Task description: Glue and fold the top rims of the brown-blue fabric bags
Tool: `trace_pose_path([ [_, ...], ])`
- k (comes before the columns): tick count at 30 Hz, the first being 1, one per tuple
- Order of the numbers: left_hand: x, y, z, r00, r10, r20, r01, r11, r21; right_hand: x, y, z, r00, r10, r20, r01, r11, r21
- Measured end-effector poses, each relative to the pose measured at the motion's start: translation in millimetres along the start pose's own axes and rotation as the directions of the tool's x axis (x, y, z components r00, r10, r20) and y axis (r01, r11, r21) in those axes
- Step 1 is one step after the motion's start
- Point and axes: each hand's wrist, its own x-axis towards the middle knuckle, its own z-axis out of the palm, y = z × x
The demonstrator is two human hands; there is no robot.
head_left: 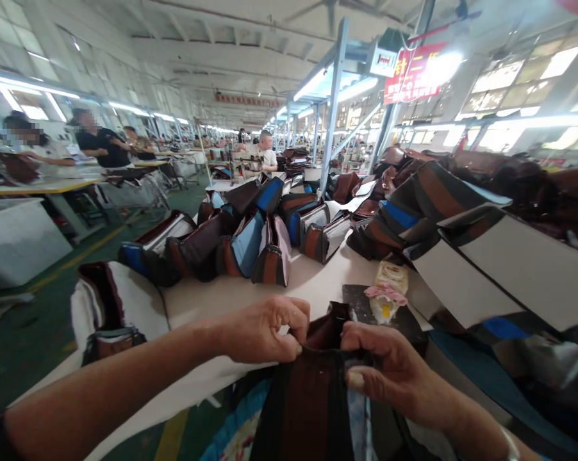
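Note:
In front of me is a dark bag piece (313,406) with a brown stripe down its side and a brown inside showing at the top. The fingers of my left hand (270,326) pinch its upper edge on the left. My right hand (389,365) grips the right part of the same edge, thumb outside and fingers over the top. The lower end of the piece runs out of view at the bottom. Beyond my right hand, a tub with a pink cloth (386,294) sits on a dark slab (359,299).
Several similar bag pieces (272,256) stand in a row across the pale table (197,298). A white-sided one (135,298) is at the left. Larger stacked pieces (524,256) crowd the right. A blue post (334,109) rises behind. Other people (104,141) work at tables further off.

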Motion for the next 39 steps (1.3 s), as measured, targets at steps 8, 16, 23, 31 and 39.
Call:
trace_pose_path([
  [8, -6, 2, 4.0, 0.956, -0.22, 0.196, 0.257, 0.948, -0.186, 10, 10, 16, 0.992, 0.112, 0.063, -0.12, 0.983, 0.136],
  [16, -1, 4, 27.7, 0.927, -0.356, 0.119, 0.375, 0.885, -0.274, 16, 15, 19, 0.99, 0.099, 0.098, -0.126, 0.936, 0.328],
  [23, 4, 1, 29.5, 0.939, -0.337, 0.073, 0.342, 0.886, -0.313, 13, 18, 17, 0.988, 0.135, 0.075, -0.153, 0.932, 0.329],
  [31, 8, 8, 31.2, 0.928, -0.371, 0.045, 0.364, 0.87, -0.332, 8, 23, 15, 0.988, 0.154, 0.029, -0.156, 0.947, 0.282],
  [39, 11, 7, 28.3, 0.941, -0.337, 0.032, 0.334, 0.909, -0.249, 13, 5, 17, 0.976, 0.21, -0.065, -0.2, 0.97, 0.139],
])
